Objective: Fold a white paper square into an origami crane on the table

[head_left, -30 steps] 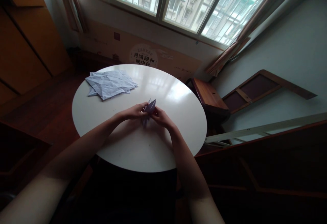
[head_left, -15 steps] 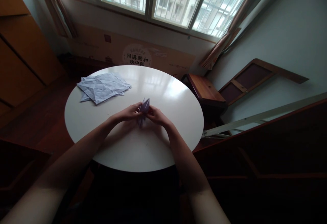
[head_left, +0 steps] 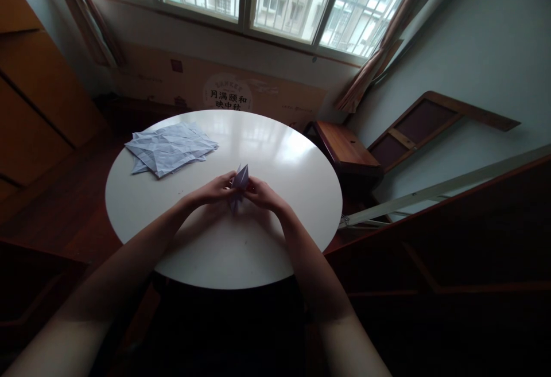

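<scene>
A small folded piece of pale purple paper (head_left: 240, 181) stands upright over the middle of the round white table (head_left: 301, 193), its two pointed tips up. My left hand (head_left: 214, 189) pinches it from the left, and my right hand (head_left: 260, 192) pinches it from the right. Both hands are closed on the paper and meet just above the tabletop. The lower part of the fold is hidden between my fingers.
A loose pile of creased paper sheets (head_left: 170, 147) lies at the table's far left. A dark wooden chair (head_left: 344, 150) stands at the right rim, with a framed board (head_left: 430, 124) leaning on the wall behind. A cardboard box (head_left: 224, 87) sits under the window.
The camera view has shifted a little, so the table and paper pile sit further left in the frame. My hands keep hold of the folded paper, which looks narrower now.
</scene>
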`<state>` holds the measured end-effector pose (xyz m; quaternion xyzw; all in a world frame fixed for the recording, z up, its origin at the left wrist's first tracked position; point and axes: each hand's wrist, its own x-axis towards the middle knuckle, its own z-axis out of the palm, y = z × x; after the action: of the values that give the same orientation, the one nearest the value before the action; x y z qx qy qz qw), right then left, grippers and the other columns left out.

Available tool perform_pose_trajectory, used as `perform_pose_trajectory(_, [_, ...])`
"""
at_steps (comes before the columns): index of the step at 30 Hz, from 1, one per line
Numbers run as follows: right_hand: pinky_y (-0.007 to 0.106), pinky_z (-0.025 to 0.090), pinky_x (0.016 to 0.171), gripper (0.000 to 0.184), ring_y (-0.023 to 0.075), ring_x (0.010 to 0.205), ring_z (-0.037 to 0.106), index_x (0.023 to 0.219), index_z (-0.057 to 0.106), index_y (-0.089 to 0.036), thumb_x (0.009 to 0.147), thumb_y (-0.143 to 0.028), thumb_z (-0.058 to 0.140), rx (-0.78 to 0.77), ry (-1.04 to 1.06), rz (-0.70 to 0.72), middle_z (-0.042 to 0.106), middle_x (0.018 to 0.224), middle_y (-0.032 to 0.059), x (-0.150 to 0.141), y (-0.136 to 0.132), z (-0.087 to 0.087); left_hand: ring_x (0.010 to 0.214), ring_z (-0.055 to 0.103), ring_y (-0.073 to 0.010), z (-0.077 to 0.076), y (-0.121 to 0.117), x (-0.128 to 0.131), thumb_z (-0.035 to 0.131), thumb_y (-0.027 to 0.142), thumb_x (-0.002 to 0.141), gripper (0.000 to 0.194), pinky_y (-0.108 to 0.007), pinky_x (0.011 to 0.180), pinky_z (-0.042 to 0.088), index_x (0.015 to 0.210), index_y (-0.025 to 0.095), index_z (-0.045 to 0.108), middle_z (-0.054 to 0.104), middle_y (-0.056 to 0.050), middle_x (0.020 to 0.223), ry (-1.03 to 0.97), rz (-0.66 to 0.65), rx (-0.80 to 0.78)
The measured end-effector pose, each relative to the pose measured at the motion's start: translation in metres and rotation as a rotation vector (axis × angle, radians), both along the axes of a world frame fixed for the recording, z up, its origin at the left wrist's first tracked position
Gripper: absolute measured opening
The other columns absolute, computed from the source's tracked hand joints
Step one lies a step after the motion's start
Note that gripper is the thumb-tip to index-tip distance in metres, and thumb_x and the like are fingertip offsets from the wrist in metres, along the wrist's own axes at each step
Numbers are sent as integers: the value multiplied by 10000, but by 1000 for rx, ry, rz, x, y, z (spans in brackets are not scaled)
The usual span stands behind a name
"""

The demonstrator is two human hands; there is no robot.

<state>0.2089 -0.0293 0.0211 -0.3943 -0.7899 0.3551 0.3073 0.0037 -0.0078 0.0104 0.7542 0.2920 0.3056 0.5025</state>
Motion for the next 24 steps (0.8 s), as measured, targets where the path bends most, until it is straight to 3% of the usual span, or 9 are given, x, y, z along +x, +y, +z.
perform_pose_trajectory(24, [317, 519, 760, 249, 195, 830, 641, 1064, 633, -131, 853, -263, 638, -10, -1, 9, 696, 950, 77, 0, -1, 3, 910, 704, -248, 2, -1, 1, 688, 445, 839, 421, -323, 746, 560, 1099, 141, 557, 700, -105, 1014, -10, 6, -6])
